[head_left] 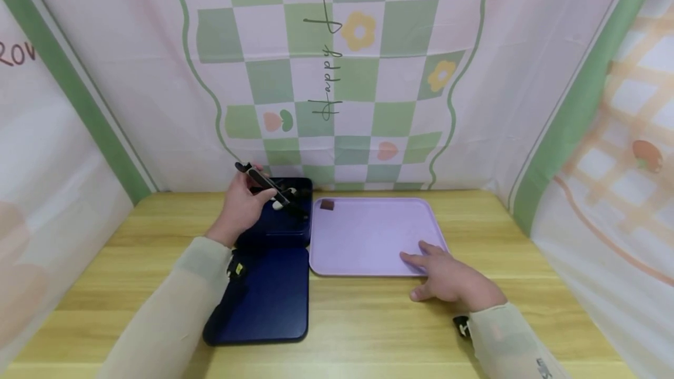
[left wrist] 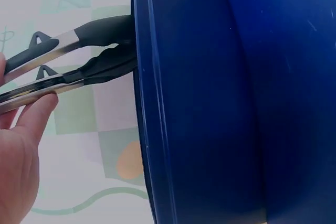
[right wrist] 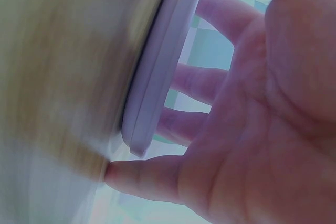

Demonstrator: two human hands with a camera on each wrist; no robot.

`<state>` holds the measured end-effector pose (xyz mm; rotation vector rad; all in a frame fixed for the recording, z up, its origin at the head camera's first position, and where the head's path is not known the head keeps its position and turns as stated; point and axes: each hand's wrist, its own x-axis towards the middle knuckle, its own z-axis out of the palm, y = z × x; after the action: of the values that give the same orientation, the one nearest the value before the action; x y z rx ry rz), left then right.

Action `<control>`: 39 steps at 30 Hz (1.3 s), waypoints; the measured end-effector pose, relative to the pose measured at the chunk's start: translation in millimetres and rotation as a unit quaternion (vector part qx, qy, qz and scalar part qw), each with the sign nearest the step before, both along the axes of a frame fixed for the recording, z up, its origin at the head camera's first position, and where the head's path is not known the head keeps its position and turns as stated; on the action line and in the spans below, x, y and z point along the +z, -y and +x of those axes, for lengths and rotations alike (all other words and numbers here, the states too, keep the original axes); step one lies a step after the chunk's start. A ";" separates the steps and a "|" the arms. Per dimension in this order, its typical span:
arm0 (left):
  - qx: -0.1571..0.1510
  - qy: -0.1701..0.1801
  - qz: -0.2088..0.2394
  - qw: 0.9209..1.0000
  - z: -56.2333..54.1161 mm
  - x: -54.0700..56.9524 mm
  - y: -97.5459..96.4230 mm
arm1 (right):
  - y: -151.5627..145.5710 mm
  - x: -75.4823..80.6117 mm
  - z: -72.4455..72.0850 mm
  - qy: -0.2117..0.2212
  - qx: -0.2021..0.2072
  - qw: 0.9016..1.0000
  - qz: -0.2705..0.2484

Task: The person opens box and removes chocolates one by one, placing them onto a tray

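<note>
A: What writing can you make out?

B: The white and green checkered fabric backdrop (head_left: 358,78) has "Happy" in thin script, running sideways, then a second word that the top edge cuts off. The white fabric panel (head_left: 47,104) on the left shows part of a word, "ROW" or similar, partly out of frame. Small dark letters sit on the pale right sleeve (head_left: 518,341), too small to read.

A: And the containers?

B: A dark navy, glossy rectangular box (head_left: 286,240) stands at the back left of the yellowish wood-grain table (head_left: 379,326). A flat navy panel (head_left: 274,300) lies just in front of it. Inside the box are a small white rounded piece (head_left: 277,205) and other bits that I can't identify. Beside it is a shallow lavender tray (head_left: 368,235) with a small dark brown square (head_left: 327,205) in its far left corner.

A: What about the hands?

B: The left hand (head_left: 242,206) grasps black and silver metal tongs (head_left: 261,181) between thumb and fingers. They slant down into the box; the left wrist view shows their two arms apart, but the navy wall hides the tips, so I can't tell whether they pinch anything. The right hand (head_left: 447,276) grips nothing: its fingers spread over the tray's near right corner, and one fingertip touches the table outside the rim.
</note>
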<state>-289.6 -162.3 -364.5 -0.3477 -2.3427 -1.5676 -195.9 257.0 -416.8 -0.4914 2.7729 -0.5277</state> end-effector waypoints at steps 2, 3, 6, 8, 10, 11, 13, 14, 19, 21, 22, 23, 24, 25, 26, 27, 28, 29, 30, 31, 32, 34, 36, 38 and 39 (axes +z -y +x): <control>-0.002 0.000 0.007 1.000 -0.7 -0.4 -1.8 | 0.1 -0.1 0.2 -0.001 0.000 1.000 -0.001; -0.003 0.000 0.010 1.000 -1.3 -0.7 -2.4 | 0.0 -0.3 0.3 -0.001 0.000 1.000 -0.001; -0.004 0.000 0.015 1.000 -3.5 -1.6 -2.9 | -0.2 -0.8 0.2 -0.001 0.001 1.000 0.000; -0.005 0.001 0.015 1.000 -5.0 -2.4 -2.3 | -0.3 -1.0 0.1 -0.002 0.002 1.000 -0.001; -0.008 0.003 0.012 1.000 -5.4 -2.8 -0.9 | -0.5 -1.1 -0.2 -0.003 0.002 1.000 0.000; -0.010 0.005 0.009 1.000 -5.0 -2.8 -0.1 | -0.6 -1.3 -0.3 -0.003 0.002 1.000 0.000; -0.017 0.004 0.004 1.000 -3.6 -3.0 1.6 | -0.5 -1.5 -0.3 -0.003 0.002 1.000 0.001; -0.022 0.004 0.004 1.000 -2.3 -2.9 2.5 | -0.5 -1.4 -0.4 -0.003 0.003 1.000 0.001; -0.053 -0.004 0.026 0.998 5.7 -0.8 4.9 | -0.6 0.2 -1.5 -0.002 0.003 1.000 0.001; -0.061 -0.005 0.031 0.998 7.8 -0.1 5.2 | -0.7 0.7 -1.6 -0.001 0.002 1.000 0.001; -0.064 -0.005 0.035 0.997 8.5 0.4 5.2 | -0.7 0.8 -1.4 -0.001 0.002 1.000 0.001; -0.064 -0.004 0.035 0.997 8.9 0.8 5.1 | -0.7 0.9 -1.3 -0.001 0.002 1.000 0.002; -0.063 -0.004 0.035 0.997 9.2 1.3 5.0 | -0.7 0.8 -0.9 -0.001 0.001 1.000 0.002; -0.061 -0.004 0.035 0.998 9.0 2.0 5.2 | -0.6 1.0 -0.7 0.000 0.001 1.000 0.002; -0.056 -0.003 0.036 0.998 8.9 3.4 5.3 | -0.4 1.2 -0.8 0.000 0.002 1.000 0.002; -0.054 -0.002 0.040 0.998 8.0 4.1 5.9 | -0.3 0.9 -0.5 0.000 0.002 1.000 0.002; -0.052 -0.004 0.042 0.998 6.7 4.9 6.8 | -0.2 0.9 -0.3 -0.001 0.003 1.000 0.001; -0.050 -0.004 0.043 0.998 5.3 5.7 7.9 | 0.0 0.8 0.0 -0.001 0.003 1.000 0.001; -0.048 -0.005 0.042 0.998 3.9 6.6 8.9 | 0.3 0.9 0.3 -0.002 0.004 1.000 0.000; -0.047 -0.004 0.041 0.998 2.4 7.2 9.8 | 0.5 1.1 0.5 -0.003 0.005 1.000 0.000; -0.047 -0.003 0.040 0.998 1.0 7.3 10.3 | 0.7 0.8 0.8 -0.004 0.005 1.000 0.000; -0.052 0.000 0.032 0.998 -1.3 6.6 10.7 | 1.0 0.7 1.3 -0.005 0.005 1.000 0.001; -0.054 0.007 0.023 0.998 -2.0 5.9 9.2 | 1.2 1.0 1.0 -0.005 0.006 1.000 0.003; -0.059 0.009 0.023 0.998 -2.7 4.4 7.6 | 1.1 0.8 0.6 -0.004 0.005 1.000 0.003; -0.060 0.009 0.023 0.998 -3.0 3.5 6.9 | 1.1 0.7 0.4 -0.004 0.005 1.000 0.004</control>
<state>-292.5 -169.2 -361.1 -0.4742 -2.3335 -1.6839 -195.6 255.9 -416.1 -0.5071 2.7772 -0.5140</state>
